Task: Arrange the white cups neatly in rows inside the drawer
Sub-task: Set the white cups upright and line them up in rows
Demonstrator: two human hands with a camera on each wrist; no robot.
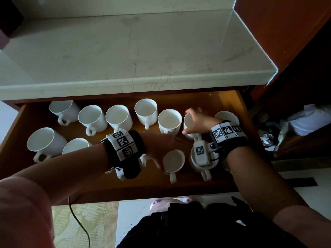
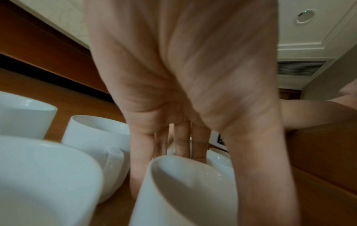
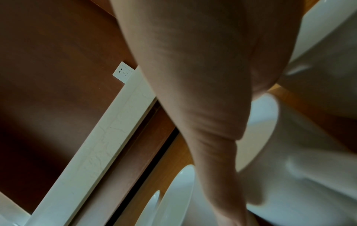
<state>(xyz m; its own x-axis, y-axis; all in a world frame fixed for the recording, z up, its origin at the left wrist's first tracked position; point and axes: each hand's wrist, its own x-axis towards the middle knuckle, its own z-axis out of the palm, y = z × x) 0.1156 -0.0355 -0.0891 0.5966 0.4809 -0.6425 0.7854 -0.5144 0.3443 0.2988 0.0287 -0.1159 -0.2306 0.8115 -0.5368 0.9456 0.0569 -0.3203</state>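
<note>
Both hands in the drawer [image 1: 231, 104]: right hand [image 1: 200, 122] clasps a back-row cup [image 1: 189, 122] near the right wall, left hand [image 1: 159, 149] wraps a front-row cup [image 1: 173, 161]. Best slide them level with neighbours, handles facing the front edge

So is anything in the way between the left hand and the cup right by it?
No, nothing visible. The left hand already reaches around the front cup, thumb on one side, fingers at its far rim.
</note>
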